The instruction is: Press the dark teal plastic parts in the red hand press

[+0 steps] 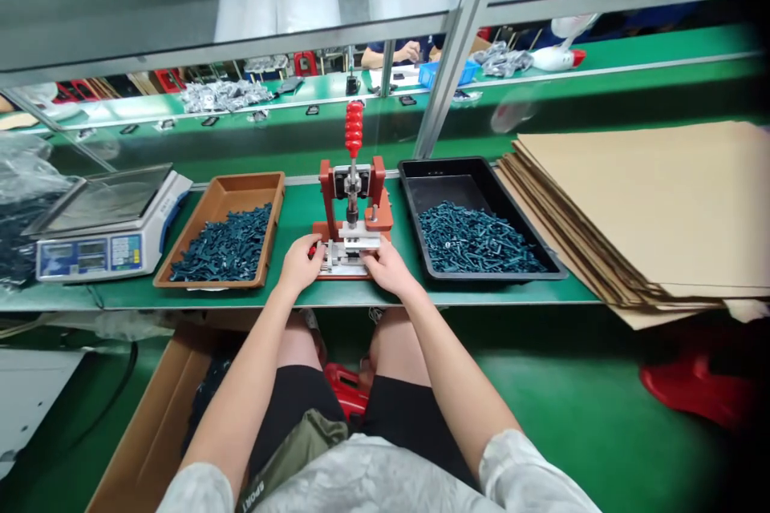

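Note:
A red-brown hand press (378, 212) stands on the green bench straight ahead, its red ribbed lever handle (354, 128) pointing up. At its base is a metal fixture (359, 243). On the fixture's left side, my left hand (301, 263) closes around a small red-tipped knob (311, 252). My right hand (388, 266) is at the fixture's right end, its fingers bent against the metal; whatever is between them is hidden. A brown tray (273, 232) of small dark blue-green parts (228, 248) lies to the left, and a black tray (442, 184) of narrow dark blue-green parts (478, 240) to the right.
Left of the brown tray sits a digital scale (102, 228), with a plastic bag (27, 200) beyond it. Stacked cardboard sheets (650, 208) overhang the bench's right front edge. A metal post (454, 56) and shelf rise behind the press. Across the bench, another person's hand (409, 52) shows.

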`<state>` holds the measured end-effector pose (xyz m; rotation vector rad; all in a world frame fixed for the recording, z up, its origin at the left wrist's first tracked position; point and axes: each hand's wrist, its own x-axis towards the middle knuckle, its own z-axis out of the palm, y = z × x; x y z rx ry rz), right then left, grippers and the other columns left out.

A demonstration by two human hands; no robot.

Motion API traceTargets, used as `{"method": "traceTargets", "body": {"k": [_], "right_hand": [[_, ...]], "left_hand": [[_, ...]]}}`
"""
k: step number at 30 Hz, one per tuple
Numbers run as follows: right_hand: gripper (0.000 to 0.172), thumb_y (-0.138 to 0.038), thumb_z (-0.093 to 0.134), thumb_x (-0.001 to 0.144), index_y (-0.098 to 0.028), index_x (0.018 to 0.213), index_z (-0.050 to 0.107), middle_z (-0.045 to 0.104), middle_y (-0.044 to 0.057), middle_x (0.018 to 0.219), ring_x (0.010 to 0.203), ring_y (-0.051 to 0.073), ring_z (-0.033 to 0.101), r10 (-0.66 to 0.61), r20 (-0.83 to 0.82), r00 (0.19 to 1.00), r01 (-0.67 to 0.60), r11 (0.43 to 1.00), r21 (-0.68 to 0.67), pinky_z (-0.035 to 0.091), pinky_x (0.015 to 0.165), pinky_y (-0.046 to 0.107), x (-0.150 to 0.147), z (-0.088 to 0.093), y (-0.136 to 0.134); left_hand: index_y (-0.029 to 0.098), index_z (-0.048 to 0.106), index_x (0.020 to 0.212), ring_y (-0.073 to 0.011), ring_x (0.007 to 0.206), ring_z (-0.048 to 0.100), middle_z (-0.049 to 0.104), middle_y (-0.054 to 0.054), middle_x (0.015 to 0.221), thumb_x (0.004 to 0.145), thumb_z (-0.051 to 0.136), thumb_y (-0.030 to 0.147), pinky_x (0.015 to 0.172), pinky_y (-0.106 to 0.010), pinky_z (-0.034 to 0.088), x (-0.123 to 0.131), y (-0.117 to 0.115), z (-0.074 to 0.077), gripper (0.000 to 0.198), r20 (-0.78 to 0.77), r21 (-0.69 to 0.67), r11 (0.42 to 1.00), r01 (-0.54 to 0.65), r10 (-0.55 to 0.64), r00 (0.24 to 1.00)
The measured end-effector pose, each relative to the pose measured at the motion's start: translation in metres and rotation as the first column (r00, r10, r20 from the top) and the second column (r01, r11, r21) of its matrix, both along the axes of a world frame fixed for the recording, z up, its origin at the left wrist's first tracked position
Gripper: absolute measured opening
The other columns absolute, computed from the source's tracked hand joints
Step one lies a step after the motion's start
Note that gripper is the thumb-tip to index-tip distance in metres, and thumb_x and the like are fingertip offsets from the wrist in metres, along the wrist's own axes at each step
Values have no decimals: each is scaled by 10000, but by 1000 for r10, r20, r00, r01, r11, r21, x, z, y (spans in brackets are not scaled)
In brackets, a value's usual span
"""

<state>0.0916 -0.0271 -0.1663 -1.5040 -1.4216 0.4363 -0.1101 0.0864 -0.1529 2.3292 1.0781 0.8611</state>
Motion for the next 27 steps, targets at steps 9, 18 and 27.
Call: {"method": "traceTargets", "body": {"k": [9, 18, 27], "right_hand": [[336, -224, 566, 833, -179, 1137, 701, 699, 127, 1211, 1143, 283, 662, -186, -29, 982, 184, 981, -64, 522, 1043, 440, -16, 4, 16], [203, -308, 446, 979, -246, 949, 637, 680, 124, 960, 937, 323, 653, -229, 121, 966, 227, 973, 35, 557, 880, 530, -50, 2, -50], [299, -268, 526, 961, -319, 1224, 657, 701, 87, 1147, 1053, 294, 682, 198, 68, 978, -197, 980, -27, 607, 890, 493, -106, 0, -105]], "left_hand": [[116, 659, 1155, -251, 1081, 723, 783, -183, 1073, 1053, 215, 555, 1031, -419, 529, 8, 10, -13, 633, 496, -445, 891, -92, 331, 803], [229, 468, 1430, -287, 1334, 540, 506, -196, 1486, 942, 579, 560, 1171, -461, 409, -30, -118, -28, 600, 463, -416, 884, -213, 407, 787], [191, 666, 1061, -227, 695, 703, 737, -115, 908, 828, 598, 755, 675, -365, 568, -135, -180, -69, 614, 273, -848, 528, -33, 490, 828]]}}
